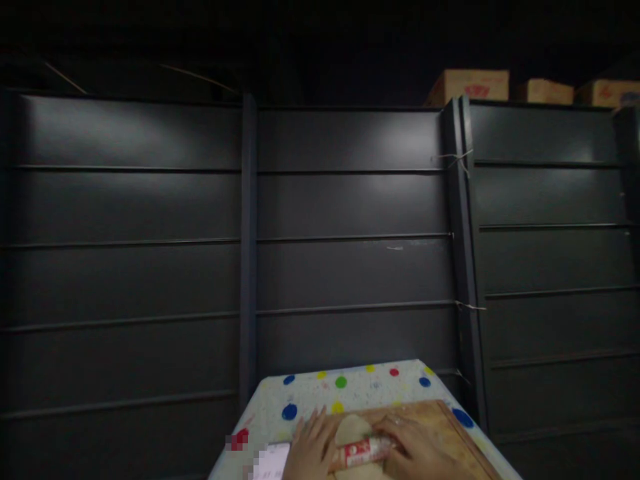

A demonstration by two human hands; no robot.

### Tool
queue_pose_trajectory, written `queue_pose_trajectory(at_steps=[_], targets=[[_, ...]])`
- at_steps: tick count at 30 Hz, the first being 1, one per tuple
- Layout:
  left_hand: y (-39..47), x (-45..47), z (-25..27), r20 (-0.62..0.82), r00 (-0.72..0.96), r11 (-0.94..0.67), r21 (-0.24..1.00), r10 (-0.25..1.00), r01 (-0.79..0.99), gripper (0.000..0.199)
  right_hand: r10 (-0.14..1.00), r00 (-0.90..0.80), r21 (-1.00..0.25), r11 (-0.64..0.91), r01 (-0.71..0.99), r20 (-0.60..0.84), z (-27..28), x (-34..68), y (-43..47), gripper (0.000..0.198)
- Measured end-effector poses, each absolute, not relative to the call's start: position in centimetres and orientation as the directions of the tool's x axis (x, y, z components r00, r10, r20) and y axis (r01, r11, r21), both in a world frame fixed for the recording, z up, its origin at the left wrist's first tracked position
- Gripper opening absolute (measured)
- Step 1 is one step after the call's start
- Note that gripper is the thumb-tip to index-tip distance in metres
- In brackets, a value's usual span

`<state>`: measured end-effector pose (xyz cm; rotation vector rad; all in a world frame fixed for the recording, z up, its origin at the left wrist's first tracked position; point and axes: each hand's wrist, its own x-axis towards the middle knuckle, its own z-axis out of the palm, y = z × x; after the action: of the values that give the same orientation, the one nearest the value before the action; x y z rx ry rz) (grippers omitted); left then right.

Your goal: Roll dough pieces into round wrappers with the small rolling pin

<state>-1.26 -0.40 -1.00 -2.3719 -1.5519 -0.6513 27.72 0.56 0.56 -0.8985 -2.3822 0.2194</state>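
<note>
Dough (353, 429) lay flattened on a wooden board (430, 421) at the bottom of the view, pale and thin, with one part showing beyond a red-and-white labelled cylinder (363, 451) and another on the near side of it. The cylinder lay crosswise over the dough; whether it was a bottle or some other tube could not be told. The right hand (417, 447) grasped its right end, fingers bent over the top. The left hand (311, 445) was unclenched, its fingers stretched forward and slightly spread by the board's left edge, close to the cylinder's left end; whether its thumb pressed on that end could not be made out.

Beneath the board was a white tablecloth (360, 395) with blue, green, yellow and red dots, covering a table that narrowed away from the person. Just left of the left hand lay a pale rectangular item (273, 460), partly pixelated, with faint marks near its lower edge; it was too unclear to identify.

Behind the table stood a tall wall of dark metal panels (350, 273), divided by upright posts (249, 253) and horizontal ridges. Thin pale ties (457, 158) were fastened around the right-hand post. Cardboard boxes (477, 85) sat along the top at the right, under a dark ceiling area.
</note>
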Motion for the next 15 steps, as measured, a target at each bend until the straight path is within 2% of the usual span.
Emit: queue_pose_trajectory(at_steps=[3,7,11,15], targets=[[-0.2,-1.0,-1.5,0.410,0.341,-0.408,0.085,0.846,0.909,0.043,0.714,-0.513,-0.358,0.690,0.628,0.476,0.5,28.7,2.0,0.046],[-0.2,-0.3,-0.3,0.362,0.253,-0.315,0.122,0.897,0.941,0.049,0.810,-0.343,-0.260,0.503,0.824,0.476,0.2,29.9,4.9,0.055],[0.0,0.7,1.2,0.359,0.219,-0.274,0.111,0.907,0.955,0.053,0.801,-0.265,-0.175,0.413,0.894,0.537,-1.2,29.2,6.9,0.053],[0.5,1.5,1.1,0.334,0.149,-0.201,0.127,0.931,0.971,0.054,0.765,-0.312,-0.114,0.446,0.888,0.563,-3.0,27.5,7.5,0.057]])
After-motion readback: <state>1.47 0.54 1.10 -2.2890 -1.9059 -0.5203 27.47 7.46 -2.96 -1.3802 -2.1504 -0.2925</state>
